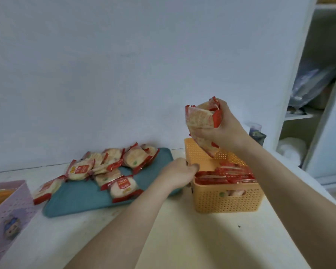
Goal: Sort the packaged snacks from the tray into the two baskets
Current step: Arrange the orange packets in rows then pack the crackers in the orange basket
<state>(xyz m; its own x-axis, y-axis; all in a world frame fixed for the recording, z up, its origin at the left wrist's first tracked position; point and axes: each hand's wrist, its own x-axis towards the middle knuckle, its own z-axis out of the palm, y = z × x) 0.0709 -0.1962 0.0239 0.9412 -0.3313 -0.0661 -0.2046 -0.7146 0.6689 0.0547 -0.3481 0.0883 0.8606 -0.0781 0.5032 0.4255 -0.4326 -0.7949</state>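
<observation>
The orange basket [227, 199] stands on the pale surface [182, 230] and serves as the landmark. Above its far end, the right hand [223, 125] holds a bunch of red-and-white snack packets [201, 121] in the air; its grip is curled tight around them, the fingers pressed onto the wrappers, and the lowest packet hangs down to about the level of the basket's far rim. Inside the basket, more red packets [225, 175] lie packed in rows near its front wall. At the basket's left rim, the left hand [177, 172] rests with its fingers curled toward the edge; whether that grip pinches the rim or merely touches it cannot be told. Just left of the basket lies the teal tray [81, 200], carrying a loose heap of snack packets [109, 166], one of which overhangs the tray's left end. Well to the left of the basket, at the frame edge, stands a lilac basket [6, 210].
</observation>
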